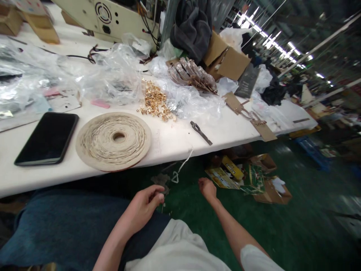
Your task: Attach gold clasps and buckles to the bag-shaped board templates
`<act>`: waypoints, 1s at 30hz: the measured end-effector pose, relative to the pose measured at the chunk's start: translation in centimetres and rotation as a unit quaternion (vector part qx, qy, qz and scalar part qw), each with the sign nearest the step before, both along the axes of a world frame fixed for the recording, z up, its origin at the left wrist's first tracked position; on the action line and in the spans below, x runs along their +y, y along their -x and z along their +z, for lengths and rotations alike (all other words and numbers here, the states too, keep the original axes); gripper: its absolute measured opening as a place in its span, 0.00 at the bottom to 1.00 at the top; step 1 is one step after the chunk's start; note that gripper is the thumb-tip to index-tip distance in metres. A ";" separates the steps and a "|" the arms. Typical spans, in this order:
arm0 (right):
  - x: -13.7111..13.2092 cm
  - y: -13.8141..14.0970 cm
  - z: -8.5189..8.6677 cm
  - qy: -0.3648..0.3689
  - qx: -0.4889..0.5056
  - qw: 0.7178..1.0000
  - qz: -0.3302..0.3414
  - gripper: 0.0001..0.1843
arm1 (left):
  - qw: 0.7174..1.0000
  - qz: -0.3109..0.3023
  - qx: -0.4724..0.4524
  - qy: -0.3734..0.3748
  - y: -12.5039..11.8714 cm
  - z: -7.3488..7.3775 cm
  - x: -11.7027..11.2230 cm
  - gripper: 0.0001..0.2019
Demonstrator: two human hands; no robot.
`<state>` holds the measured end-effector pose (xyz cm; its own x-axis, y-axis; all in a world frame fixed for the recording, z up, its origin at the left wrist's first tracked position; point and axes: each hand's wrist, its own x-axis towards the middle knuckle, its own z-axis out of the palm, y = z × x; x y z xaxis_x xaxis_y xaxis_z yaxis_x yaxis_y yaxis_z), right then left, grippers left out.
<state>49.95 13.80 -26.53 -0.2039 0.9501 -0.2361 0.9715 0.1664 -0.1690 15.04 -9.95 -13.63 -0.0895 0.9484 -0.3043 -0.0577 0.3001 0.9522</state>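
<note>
My left hand [144, 206] is above my lap, below the table's front edge, with its fingers curled and the thumb close to the fingertips. A thin pale line shows under the thumb; whether the hand holds it I cannot make out. My right hand [208, 189] is farther right over the green floor, fingers bent inward, their tips partly hidden. Between the hands, a narrow white strip [183, 165] hangs by the table edge. On the table above lie a coiled beige roll [132, 141], a dark metal tool [200, 132] and a heap of gold-coloured metal pieces [154, 98].
A black phone [47, 138] lies left of the roll on the white table [169, 145]. Clear plastic bags [113, 77], wrapped brown pieces [193, 75] and a cardboard box [232, 62] crowd the back, near a cream machine [121, 22]. Open cartons [270, 192] stand on the floor.
</note>
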 end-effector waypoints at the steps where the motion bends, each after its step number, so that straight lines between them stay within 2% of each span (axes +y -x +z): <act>1: -0.1 0.1 0.1 -0.003 0.017 1.000 -0.009 0.10 | 1.000 0.006 -0.003 0.001 0.0 0.1 0.0 0.24; 3: 0.0 0.9 0.6 -0.018 0.059 0.998 -0.026 0.09 | 1.000 0.019 -0.006 0.006 0.1 0.2 0.1 0.24; 7: 0.5 4.5 2.9 -0.072 0.182 0.981 -0.011 0.22 | 0.999 0.030 -0.002 0.014 -0.1 0.4 0.3 0.24; 10: 0.5 8.0 6.0 -0.099 0.272 0.957 0.027 0.30 | 0.999 0.026 0.006 0.020 -0.2 0.5 0.5 0.25; 13: -0.2 11.0 9.7 -0.115 0.373 0.919 0.052 0.32 | 0.999 0.020 0.006 0.027 -0.2 0.6 0.7 0.26; 15: -0.7 12.8 11.8 -0.103 0.440 0.891 0.049 0.32 | 0.999 0.020 0.004 0.029 -0.2 0.7 0.8 0.27; 17: -0.9 14.3 13.1 -0.073 0.482 0.873 0.026 0.35 | 0.999 0.017 0.010 0.028 -0.2 0.7 0.9 0.28; 20: -0.6 15.6 13.6 -0.055 0.492 0.868 -0.018 0.38 | 0.999 0.010 0.023 0.027 -0.2 0.5 0.8 0.28; 23: -0.4 15.8 13.4 -0.073 0.481 0.873 -0.036 0.35 | 0.999 0.007 0.022 0.025 -0.2 0.2 0.6 0.28; 26: -0.5 15.3 13.4 -0.089 0.471 0.877 -0.018 0.32 | 1.000 0.009 0.020 0.020 -0.2 -0.1 0.5 0.27; 30: -0.2 14.7 14.0 -0.132 0.426 0.894 0.047 0.28 | 0.999 0.003 0.039 0.019 -0.1 -0.1 0.6 0.28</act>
<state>35.30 13.57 -12.58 -0.2850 0.9186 0.2738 0.4882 0.3850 -0.7832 15.14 -9.32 -13.71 -0.1193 0.9360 -0.3312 0.0153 0.3353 0.9420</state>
